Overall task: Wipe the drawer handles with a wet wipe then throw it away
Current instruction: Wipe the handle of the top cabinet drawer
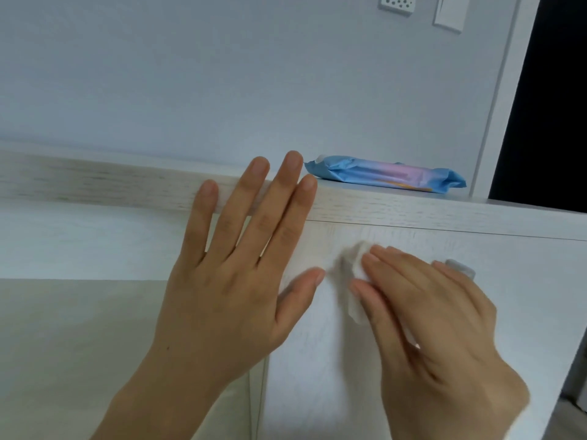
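**A:** Briefly: where is the wet wipe (354, 266), and what holds it?

**B:** It is at centre right of the frame, bunched against the pale drawer front (317, 360). The right hand (438, 319) grips it, with the fingers curled over the wad. The left hand (232, 287) is at centre, with its fingers straight and spread. It holds nothing. It lies across the upper edge of the drawer unit (95, 182), but contact cannot be confirmed.

**A:** How will the wipe handle?

**B:** Expect it to be light, limp and damp. It has no stiffness and will take the shape of whatever it is pressed on. Grip it as a folded wad so that a thick pad faces the work. A loose corner hangs below the fingers and may drag. The wet surface should cling rather than slip.

**A:** Where is the handle?

**B:** Only a grey end of the drawer handle (462, 268) shows, just past the right fingers at the right of the frame. The hand hides the rest of it.

**A:** What else is nearby, and does anything obstruct?

**B:** A blue wipe pack (384, 174) lies on top of the unit, above the hands and clear of the drawer front. A wall controller (397, 3) and a switch plate (448, 12) are at the upper right. A dark doorway (552, 90) is at the far right. Nothing blocks the handle. No waste bin is in view, so the disposal point is unknown.
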